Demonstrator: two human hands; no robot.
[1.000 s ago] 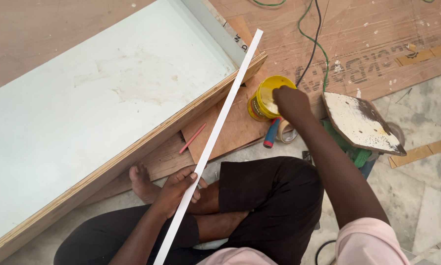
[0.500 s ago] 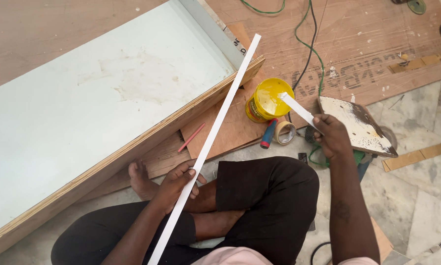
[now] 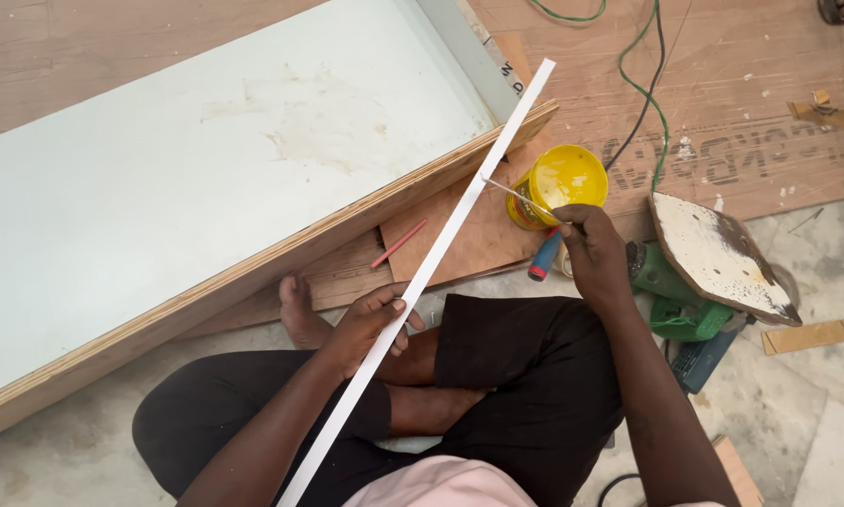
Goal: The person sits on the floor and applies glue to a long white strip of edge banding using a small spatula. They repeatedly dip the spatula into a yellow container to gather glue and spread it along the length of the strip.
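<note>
— What has the left hand (image 3: 370,324) got?

— It is closed around a long, thin white laminate strip (image 3: 422,272), fingers wrapped over its lower half, just above the person's crossed legs. The strip runs slantwise from the bottom of the view up to the corner of the big pale-faced plywood panel (image 3: 206,178), its top end lying over the panel's right edge.

— And the right hand (image 3: 591,253)?

— Pinched shut on a small flat metal blade (image 3: 516,192). The blade's tip touches the strip's right edge, about two thirds of the way up. Whether anything is on the blade I cannot tell.

— What sits near that hand?

— A round yellow tin, open and yellow inside (image 3: 558,183), stands just beyond the knuckles on the brown plywood sheet (image 3: 722,103) covering the floor, near that sheet's lower edge. A tool with a blue and red handle (image 3: 542,258) lies beside the tin, partly under the hand. A thin red pencil (image 3: 398,244) lies on a loose brown board, between the strip and the panel's wooden edge.

— To the right?

— A green power tool (image 3: 671,291) rests on the stone floor, with a stained, whitish board offcut (image 3: 718,253) lying on top of it. Green and black cables (image 3: 642,84) trail over the plywood sheet toward the top edge.

— The person?

— Sitting cross-legged in dark trousers, a bare foot (image 3: 300,310) against the panel's edge.
</note>
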